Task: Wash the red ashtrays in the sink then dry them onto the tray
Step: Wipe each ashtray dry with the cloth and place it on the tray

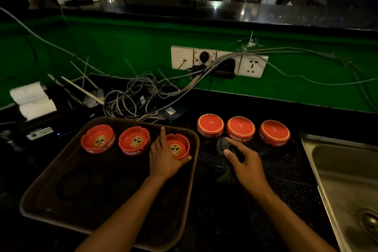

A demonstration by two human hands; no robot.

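I'm seeing a dim room: green wall (pixel 122 47) with a socket strip (pixel 219 61) trailing tangled cables (pixel 139 96), glossy black ledge (pixel 225 14) above.

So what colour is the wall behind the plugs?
Bright green wall, behind the white sockets; the head view shows it.

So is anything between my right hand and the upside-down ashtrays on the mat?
Nothing visible. The right hand, holding the dark cloth, sits just in front of the middle upside-down ashtray, with only bare mat between.
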